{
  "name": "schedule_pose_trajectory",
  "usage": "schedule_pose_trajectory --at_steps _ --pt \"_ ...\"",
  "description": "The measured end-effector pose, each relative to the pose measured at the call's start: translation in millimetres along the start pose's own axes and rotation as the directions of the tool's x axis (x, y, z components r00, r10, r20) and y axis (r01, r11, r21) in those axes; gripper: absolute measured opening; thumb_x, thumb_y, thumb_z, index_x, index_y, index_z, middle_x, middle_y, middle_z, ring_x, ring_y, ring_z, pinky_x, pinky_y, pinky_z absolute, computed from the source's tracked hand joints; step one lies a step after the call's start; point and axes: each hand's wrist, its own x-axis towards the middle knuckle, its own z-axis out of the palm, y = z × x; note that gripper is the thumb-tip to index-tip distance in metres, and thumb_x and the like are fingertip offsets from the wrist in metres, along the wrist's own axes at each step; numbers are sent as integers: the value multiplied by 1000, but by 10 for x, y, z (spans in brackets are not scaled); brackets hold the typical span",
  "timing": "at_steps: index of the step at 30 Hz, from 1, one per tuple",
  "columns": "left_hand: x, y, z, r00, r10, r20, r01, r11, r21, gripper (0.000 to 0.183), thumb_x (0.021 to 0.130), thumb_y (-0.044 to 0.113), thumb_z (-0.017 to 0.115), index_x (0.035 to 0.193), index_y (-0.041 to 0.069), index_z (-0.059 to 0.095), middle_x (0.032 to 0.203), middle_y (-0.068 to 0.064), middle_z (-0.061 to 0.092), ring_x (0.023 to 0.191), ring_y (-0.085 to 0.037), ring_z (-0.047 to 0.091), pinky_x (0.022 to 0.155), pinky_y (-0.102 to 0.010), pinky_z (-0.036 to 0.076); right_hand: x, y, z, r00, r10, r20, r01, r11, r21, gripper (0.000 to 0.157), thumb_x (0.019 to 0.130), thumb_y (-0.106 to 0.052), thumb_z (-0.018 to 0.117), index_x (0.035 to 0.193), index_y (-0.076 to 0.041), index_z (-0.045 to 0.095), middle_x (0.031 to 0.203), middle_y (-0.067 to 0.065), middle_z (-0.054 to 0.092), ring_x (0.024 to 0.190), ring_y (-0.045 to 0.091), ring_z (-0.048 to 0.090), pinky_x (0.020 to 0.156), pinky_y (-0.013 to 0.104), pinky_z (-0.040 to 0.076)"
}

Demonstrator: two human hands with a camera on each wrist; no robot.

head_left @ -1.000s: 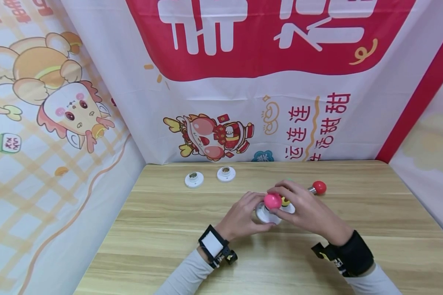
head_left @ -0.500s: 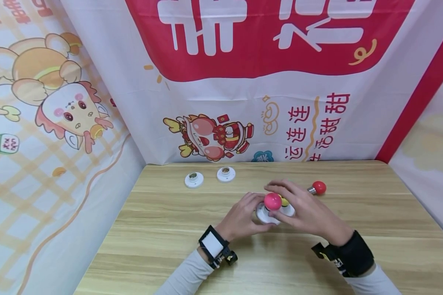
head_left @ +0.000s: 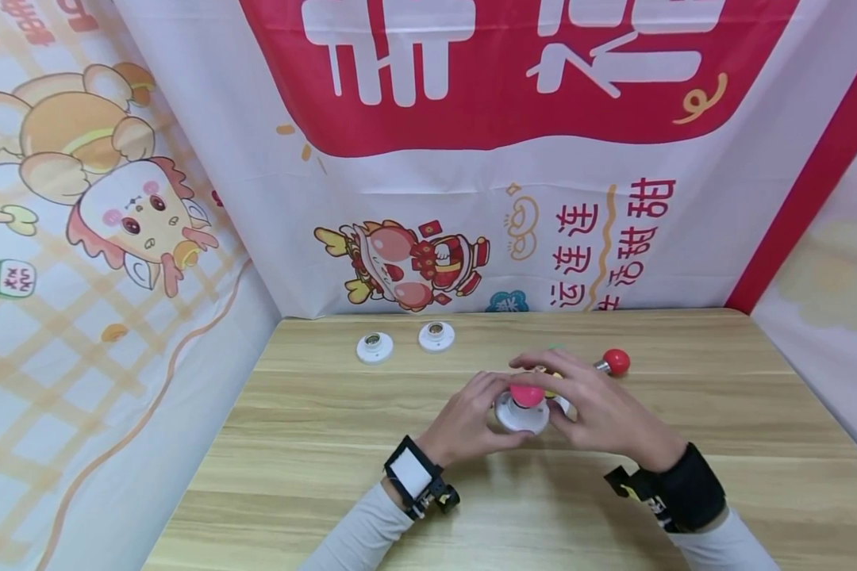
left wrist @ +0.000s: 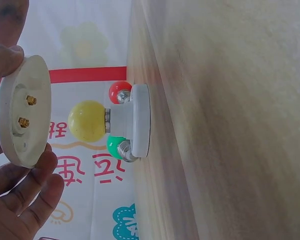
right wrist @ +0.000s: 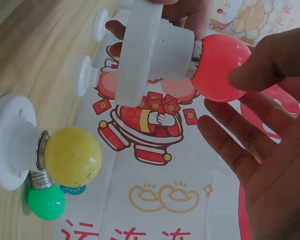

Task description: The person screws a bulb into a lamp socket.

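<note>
My left hand (head_left: 464, 424) grips a white lamp holder (left wrist: 32, 112) by the rim of its round base, lifted off the table. Two brass screws show on the base's underside in the left wrist view. A pink light bulb (right wrist: 222, 67) sits in this holder, with a strip of its metal cap visible at the socket's mouth. Around the bulb curl the thumb and fingers of my right hand (head_left: 603, 408), the thumb tip lying against the bulb in the right wrist view. From the head, the fingers hide the bulb's top.
Close beyond the hands, a yellow bulb (left wrist: 86, 121) stands in a second holder (left wrist: 141, 120) on the wooden table. A green bulb (right wrist: 46, 202) and a red bulb (head_left: 617, 362) lie loose nearby. Two bare holders (head_left: 374, 349) sit at the back left, before a printed cloth backdrop.
My right hand has turned about the pink bulb: its fingers came over the top and its thumb moved from the near side to the right. My left hand stayed put.
</note>
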Motion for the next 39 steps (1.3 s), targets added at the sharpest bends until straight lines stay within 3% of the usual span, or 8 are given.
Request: schedule_pose_trajectory --at_steps 12,24,32,39 --pt "-3 -4 14 1000 11 -6 -11 1000 1 72 80 57 68 136 16 48 129 5 54 118 -3 43 97 -18 45 1 1 13 998 41 39 -41 999 4 54 77 -10 72 128 -24 61 128 0 56 112 19 51 89 45 54" --pt "-7 -5 17 1000 9 -8 -9 1000 -4 76 81 58 66 142 17 44 135 5 52 121 -3 42 97 -20 45 -10 8 29 997 71 9 -70 995 -75 52 77 -23 73 128 -26 61 122 0 58 107 17 54 85 43 55" --pt "-3 -6 2 1000 9 -7 -8 1000 7 75 81 61 65 139 17 47 133 6 54 120 -2 42 98 -20 44 -10 3 56 994 104 -12 -105 989 -108 48 75 -32 77 121 -21 66 119 2 60 102 19 58 82 43 57" --pt "-2 -12 6 1000 6 -1 -6 1000 -11 71 81 59 66 137 19 48 132 7 54 119 -3 43 98 -21 45 3 -19 53 990 136 -36 -139 983 -116 50 74 -41 79 120 -24 67 116 0 60 100 17 58 82 40 57"
